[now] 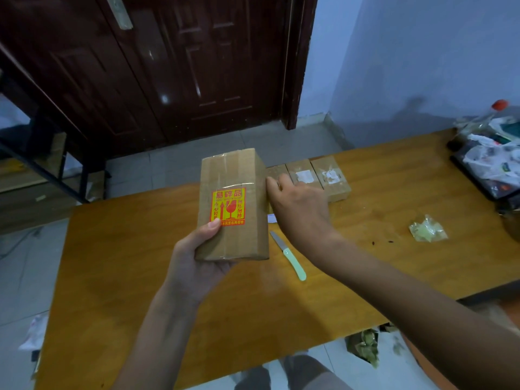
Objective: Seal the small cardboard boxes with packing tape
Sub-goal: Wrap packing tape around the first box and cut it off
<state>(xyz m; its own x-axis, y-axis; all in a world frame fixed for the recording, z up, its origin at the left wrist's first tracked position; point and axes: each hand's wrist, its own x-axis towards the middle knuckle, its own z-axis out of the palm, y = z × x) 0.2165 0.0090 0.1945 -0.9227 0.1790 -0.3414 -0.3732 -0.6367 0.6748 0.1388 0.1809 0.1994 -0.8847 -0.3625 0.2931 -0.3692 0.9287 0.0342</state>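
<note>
Box (233,204) taped, held in left hand (197,257) | right hand (298,204) loosely open beside it | three boxes (312,175) beyond, sealing unclear

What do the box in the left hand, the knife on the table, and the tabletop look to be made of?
Held box: brown cardboard, matte, with glossy clear tape strips catching light. Knife: grey blade, likely metal; pale green smooth handle, probably plastic. Table: orange-brown wood or wood-look laminate, faint grain, slight sheen.
</note>
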